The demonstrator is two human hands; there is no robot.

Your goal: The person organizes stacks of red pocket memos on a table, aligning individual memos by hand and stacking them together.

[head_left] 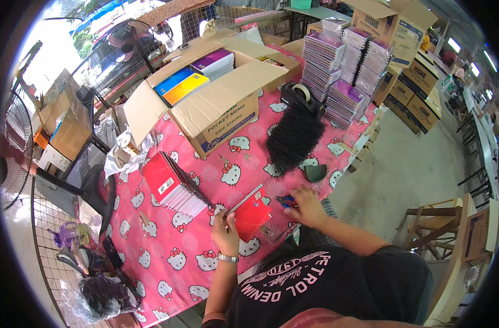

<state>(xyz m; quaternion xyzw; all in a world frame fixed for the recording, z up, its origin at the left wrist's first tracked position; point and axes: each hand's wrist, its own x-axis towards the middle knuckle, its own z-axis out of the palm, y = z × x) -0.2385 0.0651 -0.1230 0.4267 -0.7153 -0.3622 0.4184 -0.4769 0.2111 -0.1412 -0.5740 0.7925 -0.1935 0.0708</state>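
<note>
A red spiral-bound notebook (253,217) lies tilted on the pink patterned tablecloth in front of me. My left hand (225,228) pinches its lower left corner, beside the silvery spiral. To the right of the notebook, my right hand (305,209) is closed around a small blue-and-dark hand tool (286,201); its exact kind is mostly hidden by the fingers. Left of the notebook stands a stack of red-covered notebooks (170,183) with dark spirals. A heap of black spiral binding wires (296,136) lies beyond my right hand.
An open cardboard box (222,123) with colourful notebooks stands at the back. Behind the wires are a black tape dispenser (303,99) and stacks of wrapped notebooks (342,65). A dark green piece (315,173) lies near the right table edge. A wooden chair (432,224) stands right.
</note>
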